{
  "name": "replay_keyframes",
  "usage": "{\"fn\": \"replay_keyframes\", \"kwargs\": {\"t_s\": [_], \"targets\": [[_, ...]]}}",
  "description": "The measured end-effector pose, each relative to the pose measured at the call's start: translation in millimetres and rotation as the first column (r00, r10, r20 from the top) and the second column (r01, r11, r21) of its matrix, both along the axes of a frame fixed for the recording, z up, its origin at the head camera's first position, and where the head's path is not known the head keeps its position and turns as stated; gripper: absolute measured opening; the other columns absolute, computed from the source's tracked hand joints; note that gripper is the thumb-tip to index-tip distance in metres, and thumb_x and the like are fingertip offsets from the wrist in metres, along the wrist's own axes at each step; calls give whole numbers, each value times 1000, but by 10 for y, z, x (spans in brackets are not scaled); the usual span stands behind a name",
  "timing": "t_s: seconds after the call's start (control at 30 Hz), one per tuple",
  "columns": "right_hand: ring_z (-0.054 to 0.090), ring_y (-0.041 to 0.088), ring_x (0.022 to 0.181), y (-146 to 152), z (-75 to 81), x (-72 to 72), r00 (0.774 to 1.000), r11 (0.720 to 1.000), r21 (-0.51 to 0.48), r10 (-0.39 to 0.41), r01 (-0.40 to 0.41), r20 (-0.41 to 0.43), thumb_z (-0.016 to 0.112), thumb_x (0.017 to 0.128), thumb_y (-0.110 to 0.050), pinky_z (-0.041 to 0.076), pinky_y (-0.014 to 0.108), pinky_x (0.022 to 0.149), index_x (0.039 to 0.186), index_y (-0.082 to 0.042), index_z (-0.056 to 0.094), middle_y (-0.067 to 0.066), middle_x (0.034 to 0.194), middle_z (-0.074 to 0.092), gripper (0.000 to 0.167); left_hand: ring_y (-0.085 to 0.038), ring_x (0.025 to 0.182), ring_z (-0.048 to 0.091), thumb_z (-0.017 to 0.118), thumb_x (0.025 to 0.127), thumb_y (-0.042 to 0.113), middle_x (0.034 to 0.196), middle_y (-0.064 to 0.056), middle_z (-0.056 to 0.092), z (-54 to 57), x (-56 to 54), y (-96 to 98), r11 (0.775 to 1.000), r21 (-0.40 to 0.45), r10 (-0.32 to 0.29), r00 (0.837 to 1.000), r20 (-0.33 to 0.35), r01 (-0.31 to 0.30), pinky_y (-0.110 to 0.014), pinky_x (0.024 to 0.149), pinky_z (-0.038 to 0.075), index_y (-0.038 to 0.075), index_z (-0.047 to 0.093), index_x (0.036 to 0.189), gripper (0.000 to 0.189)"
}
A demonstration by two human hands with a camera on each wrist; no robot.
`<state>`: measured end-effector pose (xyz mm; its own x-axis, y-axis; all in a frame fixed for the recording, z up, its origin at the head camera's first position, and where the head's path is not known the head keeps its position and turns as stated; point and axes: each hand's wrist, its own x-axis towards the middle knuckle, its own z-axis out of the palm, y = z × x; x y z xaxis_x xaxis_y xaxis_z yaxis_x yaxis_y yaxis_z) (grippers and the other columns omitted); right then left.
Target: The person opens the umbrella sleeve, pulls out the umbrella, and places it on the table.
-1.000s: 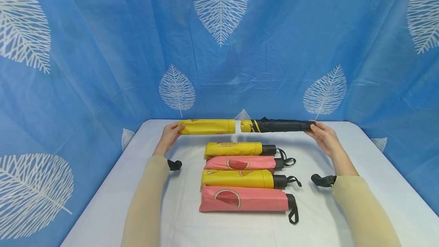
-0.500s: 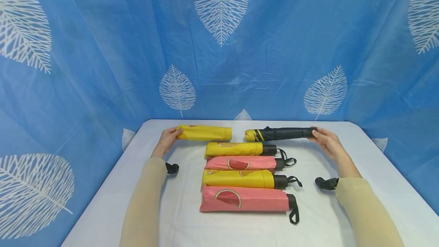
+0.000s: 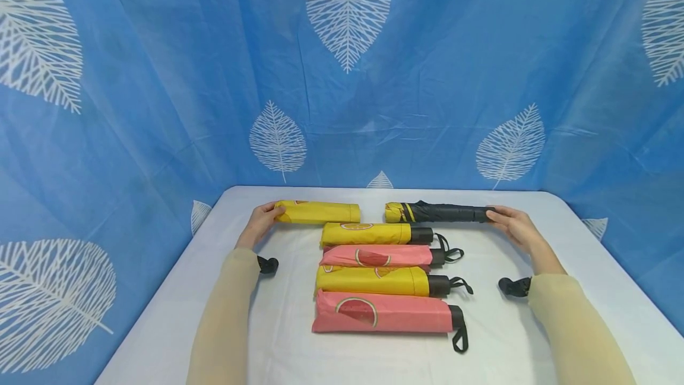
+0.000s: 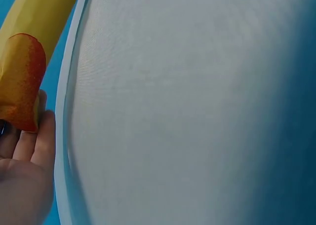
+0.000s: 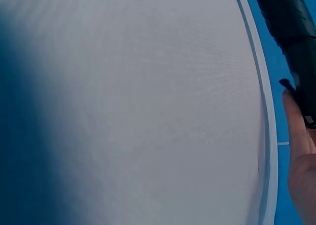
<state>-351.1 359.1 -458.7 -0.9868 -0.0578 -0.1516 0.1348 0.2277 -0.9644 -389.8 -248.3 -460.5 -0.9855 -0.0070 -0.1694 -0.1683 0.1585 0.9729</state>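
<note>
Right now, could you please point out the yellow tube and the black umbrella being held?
Yellow tube (image 3: 319, 212), head view: middle of its length.
Black umbrella (image 3: 446, 212), head view: its dark folded fabric.

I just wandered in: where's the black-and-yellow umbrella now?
In the head view, the black-and-yellow umbrella is near the far table edge, its black end in the right hand, the yellow cover to its left.

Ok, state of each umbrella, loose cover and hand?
Black umbrella, folded, uncovered
Yellow cover, apart from black umbrella
Left hand, holding yellow cover
Right hand, holding black umbrella
Farther yellow umbrella, folded, covered
Farther pink umbrella, folded, covered
Nearer yellow umbrella, folded, covered
Nearer pink umbrella, folded, covered
</note>
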Motion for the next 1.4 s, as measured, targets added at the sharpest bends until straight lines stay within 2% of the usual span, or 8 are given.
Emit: {"fn": "replay_keyframes", "kwargs": {"t_s": [0.2,0.37,0.47,0.6,0.73,0.9,1.0,1.4], "targets": [[54,13,108,3,-37,0,1000,996,84,-1,1,0,54,94,-42,25,47,107,148,5,12,30,151,10,83,-26,133,33,57,96,20,145,-14,38,39,6,-34,998,-68,-12,1000,-7,11,-39,108,28,3,43,142,51],[26,45,131,-9,-46,6,1000,995,104,-4,4,0,53,95,-42,25,49,107,148,6,15,31,150,11,81,-28,129,39,59,95,21,139,-15,46,151,38,-1,985,-174,-5,988,-155,-23,-40,106,32,2,45,139,50],[24,46,132,6,-58,4,1000,994,105,-16,17,-10,53,95,-42,25,49,106,147,6,17,32,149,12,80,-29,123,47,60,94,17,134,-17,51,257,99,134,978,-206,-73,954,-289,12,-39,102,38,1,49,136,46],[25,45,131,40,-91,-14,999,993,116,-27,31,-42,54,95,-42,29,46,105,146,8,20,33,148,14,79,-31,119,51,61,93,11,131,-21,52,318,194,388,944,-267,-288,884,-367,196,-41,99,40,0,51,133,43],[25,45,131,62,-110,-15,998,990,135,-23,30,-53,54,95,-41,28,47,105,145,9,22,33,147,17,78,-33,120,49,60,93,7,131,-22,51,265,253,592,863,-318,-488,809,-327,392,-40,99,41,-4,47,135,45],[23,48,132,57,-96,17,999,983,183,-16,24,-43,55,94,-41,21,56,106,145,9,24,33,146,19,77,-40,124,44,58,93,3,133,-28,46,346,401,768,778,-310,-621,743,-250,547,-43,98,41,-12,40,136,49],[19,50,132,53,-88,27,999,977,214,-4,13,-45,55,94,-41,18,61,105,144,9,25,34,146,19,77,-39,125,42,59,93,4,135,-27,46,368,431,829,750,-328,-650,732,-205,574,-44,99,39,-12,41,136,50],[19,51,132,42,-147,-18,997,965,262,-14,34,-75,56,94,-41,17,63,104,143,10,27,34,145,22,76,-28,127,40,63,89,19,142,-13,43,91,233,903,641,-517,-700,708,-91,567,-45,102,35,8,44,142,57]]}}
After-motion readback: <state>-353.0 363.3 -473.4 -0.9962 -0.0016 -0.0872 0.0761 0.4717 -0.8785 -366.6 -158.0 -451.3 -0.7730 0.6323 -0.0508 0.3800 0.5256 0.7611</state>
